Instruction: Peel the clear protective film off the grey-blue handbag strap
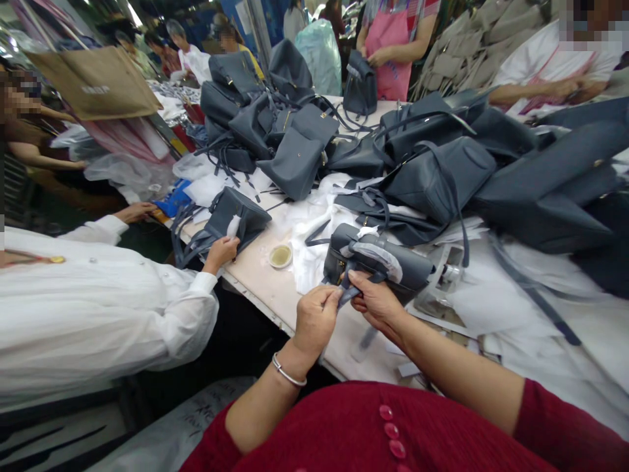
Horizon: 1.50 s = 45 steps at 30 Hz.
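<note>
Both my hands are closed on a dark blue-grey strap in front of a small bag of the same colour. My left hand [317, 318] pinches the strap [348, 292] from the left, thumb on top. From the right, my right hand [377, 301] grips the strap close to the bag's front. The bag [410, 262] lies on the table edge nearest me, with white wrapping around its handle [378, 255] and small gold-coloured fittings at its left end. How the strap's end runs between my fingers is hidden.
A co-worker's hand [223, 252] holds another dark bag [230, 216] at my left. A round dish [280, 256] sits on the pale table [255, 278]. Dark bags [299, 154] pile up across the back and right. White paper [496, 301] lies at my right.
</note>
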Each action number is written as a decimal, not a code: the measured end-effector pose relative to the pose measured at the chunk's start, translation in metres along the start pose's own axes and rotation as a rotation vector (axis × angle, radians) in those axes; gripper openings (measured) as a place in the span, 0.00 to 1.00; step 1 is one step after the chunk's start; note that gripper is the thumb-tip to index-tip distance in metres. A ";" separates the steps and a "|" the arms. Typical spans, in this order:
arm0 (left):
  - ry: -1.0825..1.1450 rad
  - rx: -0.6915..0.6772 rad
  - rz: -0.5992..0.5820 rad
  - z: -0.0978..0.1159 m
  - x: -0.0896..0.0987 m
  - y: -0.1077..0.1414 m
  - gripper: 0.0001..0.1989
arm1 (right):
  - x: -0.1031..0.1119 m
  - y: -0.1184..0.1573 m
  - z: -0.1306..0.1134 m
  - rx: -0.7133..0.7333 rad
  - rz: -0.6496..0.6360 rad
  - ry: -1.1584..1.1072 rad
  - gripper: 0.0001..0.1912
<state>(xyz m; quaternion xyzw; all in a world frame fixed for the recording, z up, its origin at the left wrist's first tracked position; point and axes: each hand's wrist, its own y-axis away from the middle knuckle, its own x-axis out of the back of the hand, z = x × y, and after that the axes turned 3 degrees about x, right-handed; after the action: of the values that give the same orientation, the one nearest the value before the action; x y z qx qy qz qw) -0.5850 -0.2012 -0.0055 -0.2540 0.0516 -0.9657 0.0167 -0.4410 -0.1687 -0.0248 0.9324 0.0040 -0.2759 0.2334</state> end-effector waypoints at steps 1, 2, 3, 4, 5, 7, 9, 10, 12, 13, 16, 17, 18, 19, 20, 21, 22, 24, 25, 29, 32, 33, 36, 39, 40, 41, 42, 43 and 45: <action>0.002 0.000 0.011 -0.001 -0.001 -0.001 0.08 | 0.001 -0.001 0.002 0.050 0.023 0.068 0.19; 0.003 0.001 0.031 -0.001 -0.003 -0.002 0.08 | 0.002 -0.001 0.004 0.103 0.044 0.140 0.18; 0.003 0.004 0.052 -0.002 -0.006 -0.004 0.08 | 0.002 -0.001 0.006 0.158 0.066 0.211 0.18; 0.001 0.006 0.075 -0.002 -0.009 -0.006 0.08 | 0.001 -0.001 0.007 0.208 0.091 0.271 0.18; -0.001 0.008 0.094 -0.002 -0.013 -0.009 0.08 | 0.001 0.000 0.008 0.247 0.116 0.315 0.18; -0.003 0.014 0.105 -0.003 -0.019 -0.014 0.09 | -0.001 0.003 0.009 0.263 0.149 0.336 0.17; 0.000 0.022 0.088 -0.004 -0.022 -0.018 0.09 | -0.001 0.007 0.010 0.198 0.149 0.252 0.18; 0.003 0.022 0.081 -0.004 -0.023 -0.019 0.09 | -0.001 0.010 0.009 0.151 0.135 0.182 0.19; 0.003 0.003 0.078 -0.005 -0.021 -0.019 0.09 | 0.002 0.017 0.006 0.091 0.117 0.047 0.20; 0.003 -0.013 0.082 -0.005 -0.019 -0.019 0.08 | 0.004 0.019 0.003 0.087 0.126 0.004 0.21; 0.014 -0.053 0.072 -0.004 -0.016 -0.016 0.08 | 0.009 0.024 -0.002 0.120 0.203 0.009 0.20; 0.019 -0.061 0.063 -0.003 -0.017 -0.015 0.08 | 0.011 0.025 -0.002 0.127 0.231 0.049 0.20; 0.023 -0.066 0.057 -0.001 -0.018 -0.015 0.08 | 0.012 0.025 -0.002 0.130 0.255 0.106 0.21; 0.025 -0.069 0.055 0.001 -0.019 -0.015 0.08 | 0.013 0.025 -0.001 0.133 0.273 0.176 0.22; 0.025 -0.068 0.051 0.003 -0.021 -0.015 0.08 | 0.013 0.026 0.001 0.139 0.285 0.258 0.24; 0.023 -0.062 0.050 0.006 -0.023 -0.016 0.08 | 0.013 0.026 0.002 0.149 0.291 0.346 0.24; 0.019 -0.052 0.048 0.009 -0.026 -0.017 0.09 | 0.013 0.027 0.004 0.161 0.288 0.428 0.25; 0.022 -0.023 0.036 0.014 -0.028 -0.019 0.12 | 0.014 0.030 0.006 0.191 0.233 0.543 0.26; 0.030 -0.005 0.032 0.016 -0.029 -0.020 0.13 | 0.015 0.031 0.007 0.213 0.175 0.574 0.26; 0.071 0.056 0.033 0.019 -0.027 -0.024 0.12 | 0.022 0.035 0.014 0.332 -0.022 0.613 0.13; 0.087 0.109 0.010 0.020 -0.025 -0.025 0.11 | 0.026 0.031 0.026 0.233 -0.049 0.599 0.12; 0.093 0.133 0.001 0.020 -0.025 -0.025 0.11 | 0.026 0.029 0.031 0.179 -0.073 0.594 0.12; 0.116 0.214 -0.030 0.021 -0.024 -0.026 0.12 | 0.027 0.022 0.045 0.108 -0.133 0.621 0.10; 0.160 0.299 -0.076 0.019 -0.023 -0.029 0.14 | 0.028 0.016 0.050 0.124 -0.130 0.650 0.11; 0.182 0.324 -0.094 0.018 -0.023 -0.030 0.15 | 0.028 0.014 0.050 0.132 -0.121 0.651 0.12; 0.204 0.344 -0.110 0.017 -0.022 -0.031 0.16 | 0.029 0.013 0.050 0.142 -0.109 0.648 0.13; 0.223 0.356 -0.125 0.016 -0.022 -0.032 0.17 | 0.029 0.013 0.049 0.155 -0.098 0.646 0.14; 0.235 0.357 -0.136 0.015 -0.022 -0.033 0.17 | 0.029 0.013 0.047 0.170 -0.087 0.644 0.15; 0.240 0.336 -0.145 0.015 -0.022 -0.033 0.16 | 0.028 0.012 0.043 0.206 -0.061 0.638 0.17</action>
<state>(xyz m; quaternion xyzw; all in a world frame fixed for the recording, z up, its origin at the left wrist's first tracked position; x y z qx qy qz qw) -0.5590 -0.1683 0.0005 -0.1339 -0.1267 -0.9827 -0.0170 -0.4373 -0.2019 -0.0659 0.9899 0.0769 0.0238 0.1164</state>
